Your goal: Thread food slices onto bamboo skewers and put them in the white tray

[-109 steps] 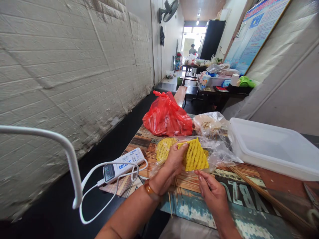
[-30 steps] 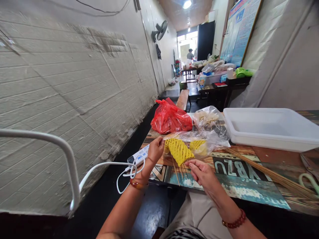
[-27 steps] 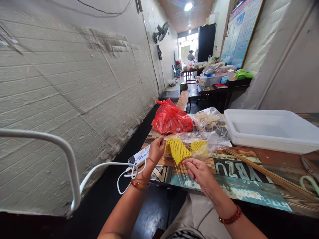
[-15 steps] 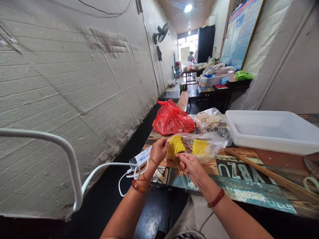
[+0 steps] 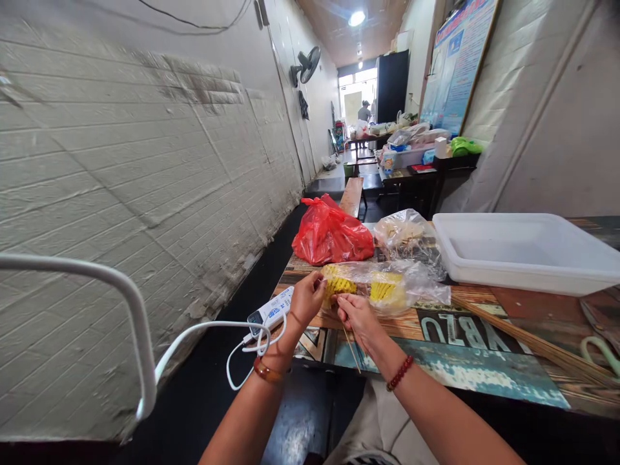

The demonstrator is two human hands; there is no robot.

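Note:
My left hand (image 5: 310,296) is closed in a pinch at the left edge of a clear plastic bag (image 5: 421,284) lying on the table. My right hand (image 5: 357,316) is closed on thin bamboo skewers (image 5: 352,350), whose lower ends stick out below it toward the table's front edge. Just beyond its fingertips, at the bag's left part, is a yellow piece with dark slits (image 5: 341,285); the plastic partly veils it. A second yellow slit piece (image 5: 382,289) lies further right inside the bag.
Behind the bag sit a red plastic bag (image 5: 332,236) and a clear bag of pale pieces (image 5: 403,229). A white tub (image 5: 523,271) stands at right, with a bundle of skewers (image 5: 537,342) and scissors (image 5: 600,349) before it. A power bank with cable (image 5: 271,313) lies left.
The left yellow piece has dropped lower and looks flatter, with more plastic over it. My right hand has shifted slightly up and left. The camera view has turned a little to the right.

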